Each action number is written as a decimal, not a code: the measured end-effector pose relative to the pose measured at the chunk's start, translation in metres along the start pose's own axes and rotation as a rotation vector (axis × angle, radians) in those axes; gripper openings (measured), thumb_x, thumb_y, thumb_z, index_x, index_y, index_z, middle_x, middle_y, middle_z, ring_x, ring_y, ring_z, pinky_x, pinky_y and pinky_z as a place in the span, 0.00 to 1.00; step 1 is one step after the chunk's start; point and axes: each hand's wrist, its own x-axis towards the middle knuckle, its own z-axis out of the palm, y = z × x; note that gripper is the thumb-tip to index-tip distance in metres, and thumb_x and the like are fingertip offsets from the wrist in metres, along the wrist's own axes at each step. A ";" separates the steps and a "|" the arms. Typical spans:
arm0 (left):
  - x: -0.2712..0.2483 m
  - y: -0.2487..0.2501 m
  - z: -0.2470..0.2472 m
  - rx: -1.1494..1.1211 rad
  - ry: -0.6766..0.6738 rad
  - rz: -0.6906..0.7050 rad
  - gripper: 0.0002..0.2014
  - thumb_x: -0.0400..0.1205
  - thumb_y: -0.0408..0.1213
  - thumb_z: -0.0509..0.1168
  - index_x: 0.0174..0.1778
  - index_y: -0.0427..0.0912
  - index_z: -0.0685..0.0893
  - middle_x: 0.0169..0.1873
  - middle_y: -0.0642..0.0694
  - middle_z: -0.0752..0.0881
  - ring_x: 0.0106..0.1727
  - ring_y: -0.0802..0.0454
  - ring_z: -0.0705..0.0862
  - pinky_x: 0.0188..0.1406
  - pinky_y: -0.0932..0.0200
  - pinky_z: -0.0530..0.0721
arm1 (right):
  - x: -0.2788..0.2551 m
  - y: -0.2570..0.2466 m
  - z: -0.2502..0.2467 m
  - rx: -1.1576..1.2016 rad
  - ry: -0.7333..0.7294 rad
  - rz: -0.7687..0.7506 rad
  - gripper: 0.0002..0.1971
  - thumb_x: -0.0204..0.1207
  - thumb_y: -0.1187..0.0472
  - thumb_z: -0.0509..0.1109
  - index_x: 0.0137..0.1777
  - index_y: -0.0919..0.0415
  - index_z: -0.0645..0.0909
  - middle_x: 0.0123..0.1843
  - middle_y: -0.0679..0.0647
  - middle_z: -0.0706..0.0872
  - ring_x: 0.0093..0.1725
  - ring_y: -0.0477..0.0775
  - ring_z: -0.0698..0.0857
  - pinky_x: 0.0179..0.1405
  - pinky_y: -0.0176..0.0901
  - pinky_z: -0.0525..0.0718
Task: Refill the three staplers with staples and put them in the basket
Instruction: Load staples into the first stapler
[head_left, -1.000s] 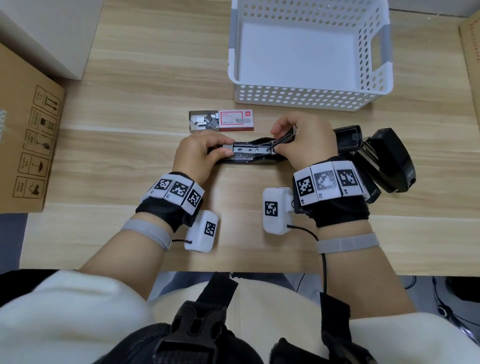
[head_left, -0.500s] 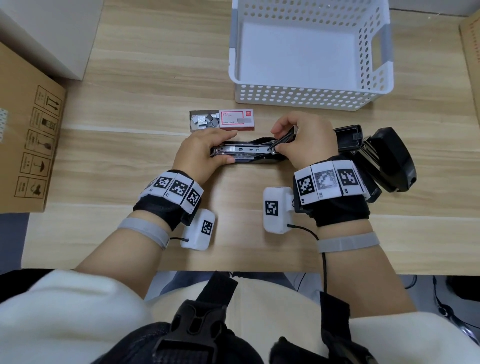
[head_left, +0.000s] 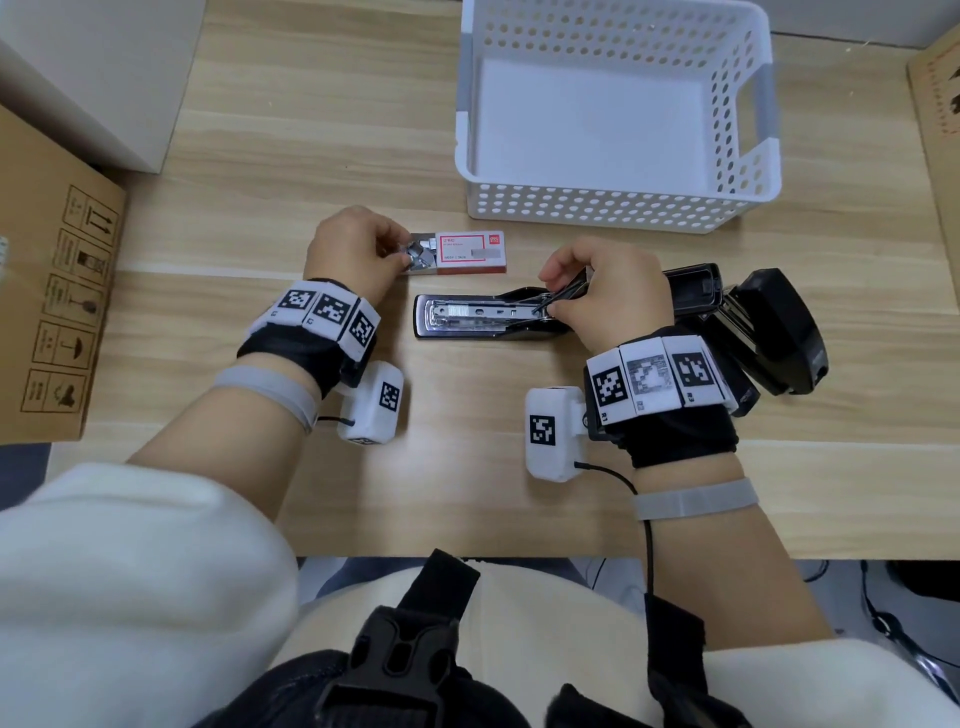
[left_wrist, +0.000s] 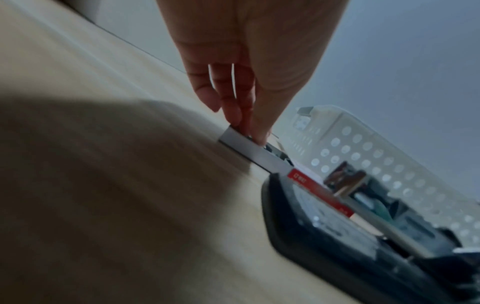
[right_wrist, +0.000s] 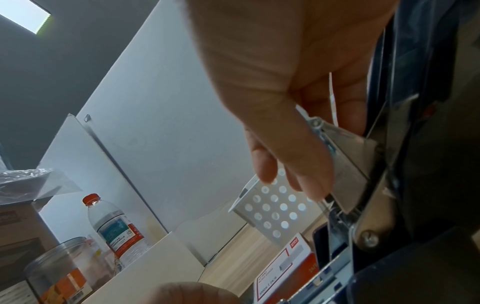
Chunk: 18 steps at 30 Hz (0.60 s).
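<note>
Now my left hand (head_left: 353, 254) has left the stapler's front end and gone up to the staple box (head_left: 457, 253), where its fingertips pinch at the loose staples (head_left: 421, 255) in the open tray; whether a strip is gripped yet I cannot tell. To its right the open stapler (head_left: 488, 318) lies flat on the tabletop (head_left: 467, 467), a short strip already in its channel. My right hand (head_left: 608, 291) keeps pinching the metal pusher back at the hinge. Two more staplers (head_left: 769, 327) lie behind it, and the basket (head_left: 613, 208) holds none, so I judge this first refill is only partway.
</note>
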 end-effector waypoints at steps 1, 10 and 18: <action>0.002 0.001 0.000 0.025 -0.021 0.002 0.09 0.74 0.36 0.70 0.50 0.43 0.88 0.50 0.42 0.87 0.52 0.44 0.83 0.55 0.54 0.79 | 0.000 0.000 0.000 -0.002 0.005 0.000 0.18 0.63 0.71 0.73 0.37 0.44 0.78 0.36 0.42 0.83 0.44 0.47 0.84 0.46 0.40 0.82; 0.005 0.000 -0.001 0.057 -0.049 -0.029 0.09 0.68 0.39 0.76 0.41 0.42 0.87 0.47 0.43 0.85 0.48 0.46 0.82 0.51 0.54 0.79 | 0.000 -0.001 0.000 0.007 -0.001 0.024 0.17 0.63 0.70 0.73 0.37 0.43 0.78 0.36 0.41 0.83 0.44 0.46 0.83 0.47 0.41 0.82; 0.001 0.000 0.000 0.072 -0.032 0.029 0.08 0.75 0.41 0.69 0.44 0.40 0.88 0.51 0.41 0.83 0.54 0.44 0.80 0.52 0.55 0.74 | 0.000 -0.001 0.000 -0.006 -0.010 0.021 0.17 0.64 0.70 0.72 0.37 0.44 0.78 0.37 0.42 0.84 0.42 0.45 0.81 0.44 0.39 0.79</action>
